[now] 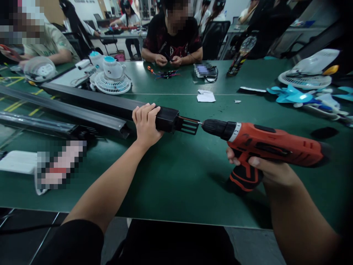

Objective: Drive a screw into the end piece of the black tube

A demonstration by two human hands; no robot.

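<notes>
Fingers wrapped over its top, my left hand grips a long black rectangular tube near its right end. A slotted black plate juts out of that end. My right hand is closed around the handle of an orange and black cordless drill, held level with its chuck pointing left. The drill's thin bit reaches the outer end of the slotted plate; whether it touches or sits in a screw is too small to tell.
More long black profiles lie at the left. White fan parts stand behind the tube, with blue fan blades at the right. A bottle and paper scraps are on the green table. A person sits opposite.
</notes>
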